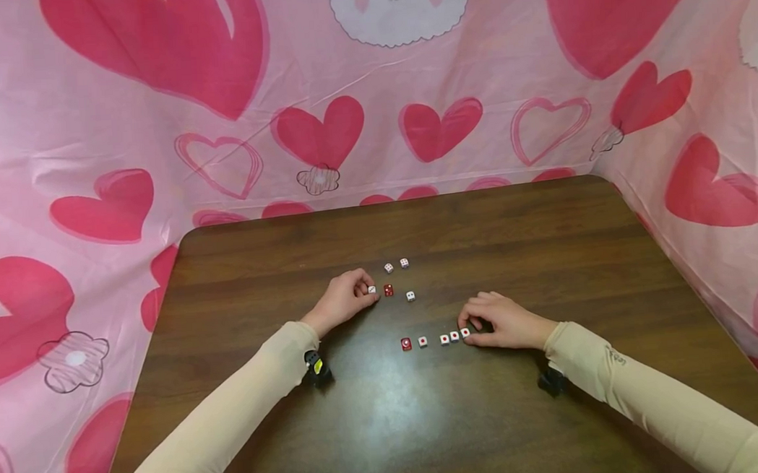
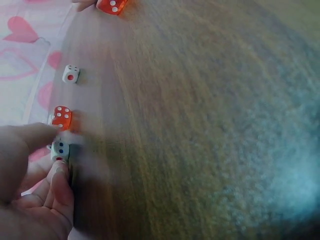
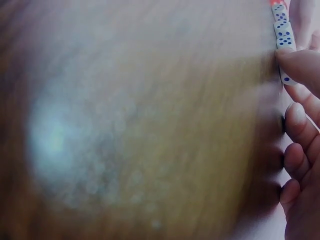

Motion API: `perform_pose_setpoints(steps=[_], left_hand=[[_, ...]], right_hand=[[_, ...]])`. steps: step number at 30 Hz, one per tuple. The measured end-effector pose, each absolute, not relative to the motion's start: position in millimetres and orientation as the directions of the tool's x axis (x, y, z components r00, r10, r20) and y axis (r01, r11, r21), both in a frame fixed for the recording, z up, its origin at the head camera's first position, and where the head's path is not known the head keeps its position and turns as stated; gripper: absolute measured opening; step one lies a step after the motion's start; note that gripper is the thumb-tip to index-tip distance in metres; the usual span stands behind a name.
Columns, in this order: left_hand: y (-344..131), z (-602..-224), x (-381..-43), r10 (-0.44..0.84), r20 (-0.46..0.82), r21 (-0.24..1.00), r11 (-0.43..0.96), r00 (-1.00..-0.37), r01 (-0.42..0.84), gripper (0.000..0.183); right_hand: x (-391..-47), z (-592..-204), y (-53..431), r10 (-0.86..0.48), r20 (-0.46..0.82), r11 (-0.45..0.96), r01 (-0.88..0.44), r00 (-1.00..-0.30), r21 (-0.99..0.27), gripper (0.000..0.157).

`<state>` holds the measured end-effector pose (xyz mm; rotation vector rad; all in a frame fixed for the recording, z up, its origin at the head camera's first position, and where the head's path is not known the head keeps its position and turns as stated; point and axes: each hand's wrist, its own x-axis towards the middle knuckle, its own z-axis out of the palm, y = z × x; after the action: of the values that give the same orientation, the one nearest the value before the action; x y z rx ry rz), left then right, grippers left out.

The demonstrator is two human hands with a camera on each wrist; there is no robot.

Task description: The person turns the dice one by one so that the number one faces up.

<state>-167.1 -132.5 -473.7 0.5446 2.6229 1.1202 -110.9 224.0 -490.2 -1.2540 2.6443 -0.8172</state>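
Note:
In the head view my left hand (image 1: 342,299) pinches a white die (image 1: 372,290) between thumb and fingers on the table. Just right of it lies a red die (image 1: 389,290), apart from it. In the left wrist view the same white die (image 2: 60,149) sits between thumb and fingers. Further right, my right hand (image 1: 506,321) pinches a white die (image 1: 466,332) showing a red dot. This one ends a row with a white die (image 1: 454,336), another white die (image 1: 445,339), then a spaced white die (image 1: 423,341) and a red die (image 1: 406,344) at the left.
Two white dice lie farther back, one white die (image 1: 389,268) left of the other white die (image 1: 404,262). A single white die (image 1: 411,296) stands between the groups. Under everything is a brown wooden table (image 1: 364,425); a pink heart-print cloth (image 1: 434,74) surrounds its back and sides.

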Motion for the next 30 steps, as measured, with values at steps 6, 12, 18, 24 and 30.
perform_pose_setpoints(steps=[6, 12, 18, 24, 30], left_hand=[[-132.7, -474.4, -167.9, 0.428, -0.056, 0.723, 0.640, -0.902, 0.259, 0.011], [-132.2, -475.1, -168.2, 0.423, -0.048, 0.720, 0.643, -0.905, 0.262, 0.014], [-131.4, -477.0, -167.9, 0.421, -0.038, 0.716, 0.644, -0.906, 0.269, 0.009], [-131.3, -477.2, -169.4, 0.434, -0.042, 0.713, 0.644, -0.900, 0.277, 0.014], [-130.6, -475.5, -168.2, 0.423, -0.041, 0.713, 0.647, -0.905, 0.270, 0.015]], right_hand=[[-110.9, -489.1, 223.5, -0.743, 0.135, 0.515, -0.689, -0.655, -0.511, 0.019], [-110.9, -489.0, 223.1, -0.742, 0.137, 0.513, -0.688, -0.656, -0.514, 0.020], [-111.1, -489.7, 223.5, -0.741, 0.120, 0.522, -0.679, -0.661, -0.516, 0.019], [-111.2, -489.8, 223.5, -0.739, 0.117, 0.524, -0.675, -0.663, -0.520, 0.019], [-112.0, -490.6, 223.8, -0.738, 0.112, 0.527, -0.672, -0.665, -0.520, 0.018]])
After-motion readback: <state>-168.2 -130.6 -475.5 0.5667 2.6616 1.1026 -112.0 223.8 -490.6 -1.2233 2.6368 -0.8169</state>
